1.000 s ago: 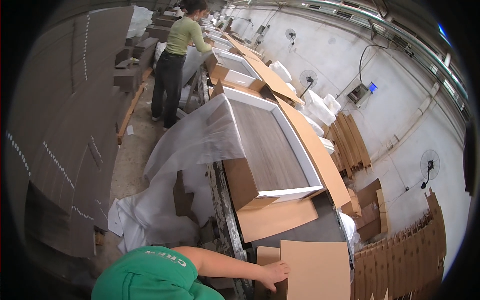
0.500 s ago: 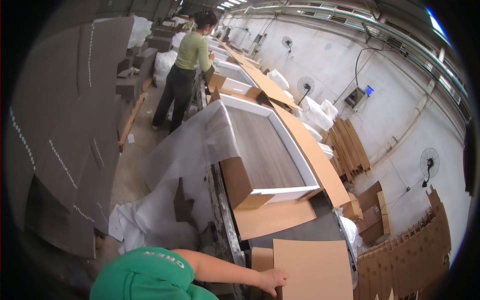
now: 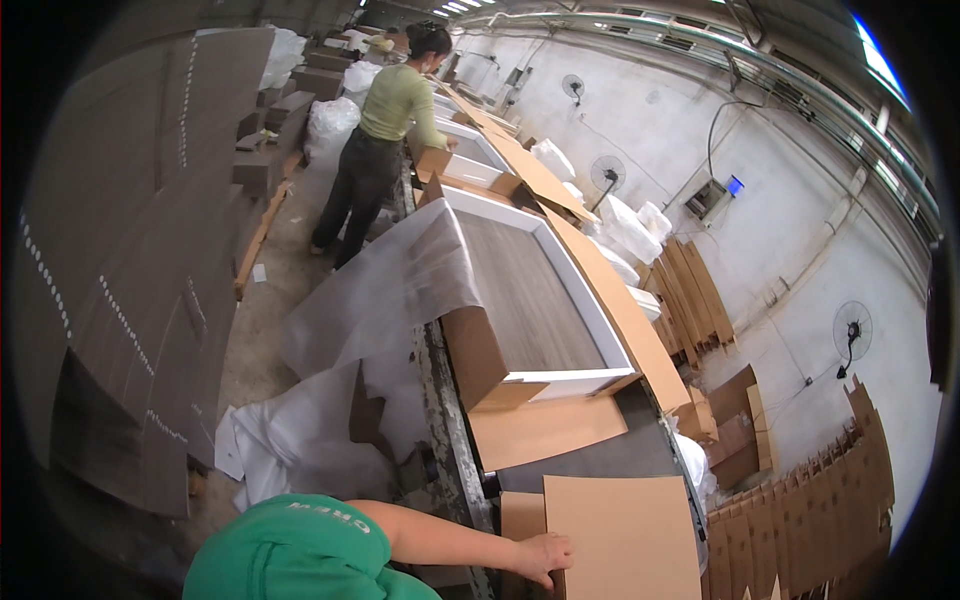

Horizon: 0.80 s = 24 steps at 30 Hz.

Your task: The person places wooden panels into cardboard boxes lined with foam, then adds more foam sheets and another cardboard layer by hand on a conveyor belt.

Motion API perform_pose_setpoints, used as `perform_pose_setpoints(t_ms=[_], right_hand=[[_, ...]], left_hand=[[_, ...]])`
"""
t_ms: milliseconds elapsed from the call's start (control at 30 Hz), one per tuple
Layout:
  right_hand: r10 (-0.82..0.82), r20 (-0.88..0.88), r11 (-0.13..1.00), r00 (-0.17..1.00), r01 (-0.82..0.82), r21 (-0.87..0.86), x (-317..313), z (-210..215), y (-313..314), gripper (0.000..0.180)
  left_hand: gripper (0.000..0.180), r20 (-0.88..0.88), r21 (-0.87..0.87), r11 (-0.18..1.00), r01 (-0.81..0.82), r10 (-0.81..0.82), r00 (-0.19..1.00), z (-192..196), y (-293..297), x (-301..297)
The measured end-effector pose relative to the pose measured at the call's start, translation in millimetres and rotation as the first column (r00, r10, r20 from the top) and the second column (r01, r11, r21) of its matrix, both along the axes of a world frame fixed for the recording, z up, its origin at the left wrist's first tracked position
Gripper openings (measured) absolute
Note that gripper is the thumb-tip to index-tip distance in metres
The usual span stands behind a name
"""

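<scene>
My left hand (image 3: 543,557) is closed on the left edge of a flat brown cardboard panel (image 3: 622,535) at the lower middle, its fingers curled over the edge. A narrower cardboard flap (image 3: 524,520) stands just left of that panel, beside my wrist. My right hand is out of the picture. Farther along the line, an open cardboard carton (image 3: 476,345) holds a white-framed piece with a grey wood-look board (image 3: 530,295). Translucent wrapping sheet (image 3: 440,262) drapes over the carton's left side.
A dark conveyor (image 3: 580,462) runs away from me. At left stand tall grey-brown boards (image 3: 130,260), with white wrapping (image 3: 305,430) heaped on the floor. A co-worker (image 3: 395,120) stands farther along the line. Cardboard pieces (image 3: 800,500) lean at the right.
The co-worker has shifted slightly right and lowered an arm toward a farther carton. My view has moved a little; my left hand keeps its grip on the cardboard panel.
</scene>
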State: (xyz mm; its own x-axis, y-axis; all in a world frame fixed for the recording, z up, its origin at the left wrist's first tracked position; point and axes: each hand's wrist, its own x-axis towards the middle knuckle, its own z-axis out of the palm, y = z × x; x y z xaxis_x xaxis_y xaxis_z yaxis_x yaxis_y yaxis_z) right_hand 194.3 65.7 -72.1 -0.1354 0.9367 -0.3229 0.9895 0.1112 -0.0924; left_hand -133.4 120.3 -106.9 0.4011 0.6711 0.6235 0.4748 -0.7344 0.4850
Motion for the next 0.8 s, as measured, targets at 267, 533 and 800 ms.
perform_pose_setpoints(t_ms=[267,533,800], right_hand=[[0.205,0.005,0.976,0.979,-0.204,-0.077,-19,38,-15,0.049],[0.026,0.130,0.997,0.991,-0.036,0.073,27,17,-88,0.087],[-0.272,-0.574,0.893,0.772,0.425,0.150,-33,55,-144,0.060]], left_hand=[[0.037,-0.208,0.068,0.997,-0.038,0.052,0.977,55,-30,-4],[0.036,-0.272,0.090,0.991,-0.104,0.125,0.954,49,-37,-58],[0.055,-0.539,-0.021,0.999,-0.026,0.010,0.842,60,-12,-130]])
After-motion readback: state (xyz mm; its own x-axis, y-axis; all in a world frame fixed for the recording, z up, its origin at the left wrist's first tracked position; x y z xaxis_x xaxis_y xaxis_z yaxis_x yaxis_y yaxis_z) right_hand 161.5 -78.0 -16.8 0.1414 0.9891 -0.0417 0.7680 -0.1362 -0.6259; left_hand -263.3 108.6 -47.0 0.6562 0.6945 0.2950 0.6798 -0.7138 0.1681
